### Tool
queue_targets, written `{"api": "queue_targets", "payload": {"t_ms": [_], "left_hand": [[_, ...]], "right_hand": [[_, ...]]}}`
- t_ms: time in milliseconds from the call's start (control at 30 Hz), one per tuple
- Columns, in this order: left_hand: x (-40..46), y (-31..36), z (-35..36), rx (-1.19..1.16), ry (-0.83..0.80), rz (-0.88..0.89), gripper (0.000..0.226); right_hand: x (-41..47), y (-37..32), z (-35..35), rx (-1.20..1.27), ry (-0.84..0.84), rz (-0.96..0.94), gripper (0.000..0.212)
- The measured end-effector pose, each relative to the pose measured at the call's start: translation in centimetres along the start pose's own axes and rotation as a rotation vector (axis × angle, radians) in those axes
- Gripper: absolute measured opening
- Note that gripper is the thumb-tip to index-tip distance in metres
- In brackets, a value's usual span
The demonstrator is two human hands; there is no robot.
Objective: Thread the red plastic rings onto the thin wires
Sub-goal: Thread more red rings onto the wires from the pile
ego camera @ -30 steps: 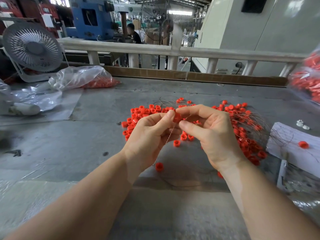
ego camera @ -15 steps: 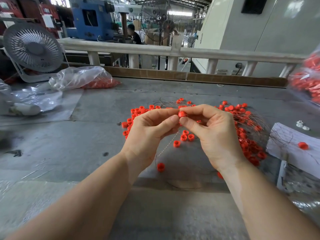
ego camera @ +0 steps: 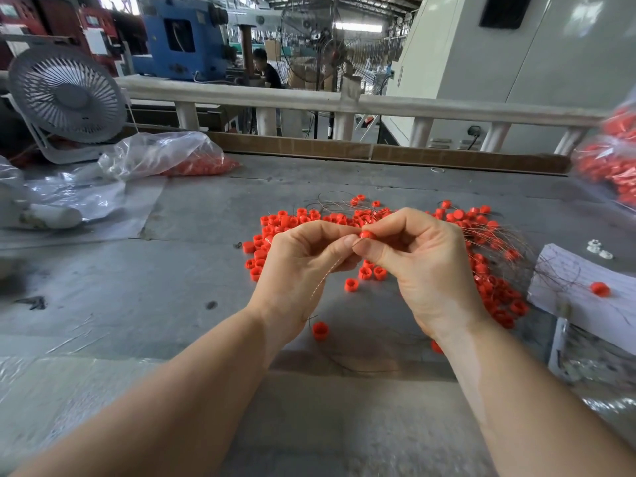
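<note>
My left hand [ego camera: 303, 259] and right hand [ego camera: 420, 266] meet above the table [ego camera: 172, 304], thumbs nearly touching. My right fingers [ego camera: 370, 251] pinch one red ring [ego camera: 367, 234]; my left fingers [ego camera: 344, 242] are pressed together on a thin wire [ego camera: 323, 282] that trails down past my left wrist. Whether the wire has entered the ring, I cannot tell. Loose rings [ego camera: 285, 222] lie scattered on the table beyond and to the right of my fingers, tangled with more wires [ego camera: 509, 235]. A bag [ego camera: 165, 154] of rings sits far left.
</note>
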State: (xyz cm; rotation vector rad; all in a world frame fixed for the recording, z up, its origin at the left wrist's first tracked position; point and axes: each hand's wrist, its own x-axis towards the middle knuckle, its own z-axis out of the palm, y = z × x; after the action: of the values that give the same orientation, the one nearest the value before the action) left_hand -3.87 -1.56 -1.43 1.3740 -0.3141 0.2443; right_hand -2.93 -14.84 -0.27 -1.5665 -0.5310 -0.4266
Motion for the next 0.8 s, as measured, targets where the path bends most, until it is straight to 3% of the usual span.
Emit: {"api": "queue_targets", "payload": {"t_ms": [367,633,800], "left_hand": [[0.10,-0.31,-0.07,0.045,-0.017,0.018,0.015],[0.52,-0.04,-0.23,-0.285,-0.071,-0.247,0.013],[0.69,-0.13,-0.48,-0.353,-0.037,-0.247,0.014]], "right_hand": [[-0.09,-0.34,-0.01,-0.071,0.013,-0.040,0.012],[-0.08,-0.09,0.27,-0.162,0.044,-0.040,0.023],[-0.17,-0.32,0.37,-0.184,-0.008,-0.041,0.036]]}}
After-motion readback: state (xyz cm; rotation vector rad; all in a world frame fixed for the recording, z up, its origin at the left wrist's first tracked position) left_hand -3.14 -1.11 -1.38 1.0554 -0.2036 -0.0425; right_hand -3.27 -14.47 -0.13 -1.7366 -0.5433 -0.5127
